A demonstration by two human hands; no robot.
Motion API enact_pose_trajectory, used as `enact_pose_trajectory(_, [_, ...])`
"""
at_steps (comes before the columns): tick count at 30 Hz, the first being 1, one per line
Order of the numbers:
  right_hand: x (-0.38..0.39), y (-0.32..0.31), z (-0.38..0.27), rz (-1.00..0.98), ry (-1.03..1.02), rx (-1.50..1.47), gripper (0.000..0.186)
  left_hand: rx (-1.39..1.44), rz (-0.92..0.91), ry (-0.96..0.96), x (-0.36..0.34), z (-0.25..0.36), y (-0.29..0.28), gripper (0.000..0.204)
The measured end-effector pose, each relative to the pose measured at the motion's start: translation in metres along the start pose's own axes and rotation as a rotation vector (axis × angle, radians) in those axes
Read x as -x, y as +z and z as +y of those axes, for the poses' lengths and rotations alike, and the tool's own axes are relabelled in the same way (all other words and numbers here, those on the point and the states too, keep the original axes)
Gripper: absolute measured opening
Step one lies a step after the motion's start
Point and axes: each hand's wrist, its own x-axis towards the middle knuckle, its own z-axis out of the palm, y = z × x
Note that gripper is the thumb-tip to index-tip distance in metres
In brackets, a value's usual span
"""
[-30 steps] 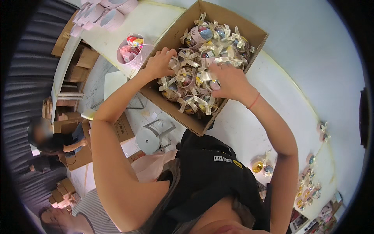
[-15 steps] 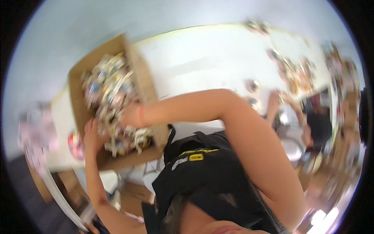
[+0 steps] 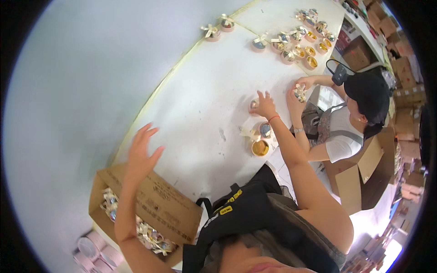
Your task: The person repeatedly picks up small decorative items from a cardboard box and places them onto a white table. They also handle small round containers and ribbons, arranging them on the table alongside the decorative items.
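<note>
My left hand (image 3: pixel 143 152) is raised over the white table, just beyond the cardboard box, its fingers spread and nothing in them. My right hand (image 3: pixel 266 108), with a red band on the wrist, reaches across the table with fingers apart around a small round pink container (image 3: pixel 253 105); whether they touch it is unclear. Closer to me stand a container with a blue top (image 3: pixel 265 130), a cream ribbon bow (image 3: pixel 249 133) and a round container with a gold inside (image 3: pixel 260 148). The cardboard box (image 3: pixel 157 200) holds many beribboned round containers (image 3: pixel 152 236), partly hidden by my left arm.
A co-worker (image 3: pixel 341 113) in a black cap sits at the right, holding a ribboned container (image 3: pixel 299 93). Several ribboned and gold-lined containers (image 3: pixel 311 62) stand at the far right of the table (image 3: pixel 195 104). An open carton (image 3: pixel 353 182) is behind the co-worker; pink round boxes (image 3: pixel 88 245) are lower left.
Both my hands have come out of the cardboard box. My right hand has swung right to the small containers; my left has lifted above the table. The view has turned rightward.
</note>
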Motion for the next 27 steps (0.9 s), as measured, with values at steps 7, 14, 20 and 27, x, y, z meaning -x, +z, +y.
enact_pose_trajectory(7, [-0.073,0.025,-0.015,-0.285,-0.445,-0.469,0.079,0.056,-0.346,0.04,-0.201,0.038,0.255,0.102])
enact_pose_trajectory(14, [-0.308,-0.06,0.026,0.811,-0.36,-0.039,0.068,-0.065,-0.441,-0.325,-0.177,0.0,0.296,0.078])
enact_pose_trajectory(20, [-0.361,-0.038,-0.031,0.33,-0.204,0.002,0.065,0.404,0.049,-0.603,-0.082,-0.061,0.22,0.073])
enact_pose_trajectory(27, [-0.241,0.074,-0.1,0.163,-0.723,-0.196,0.067,0.11,1.189,-0.663,0.058,0.009,0.029,0.079])
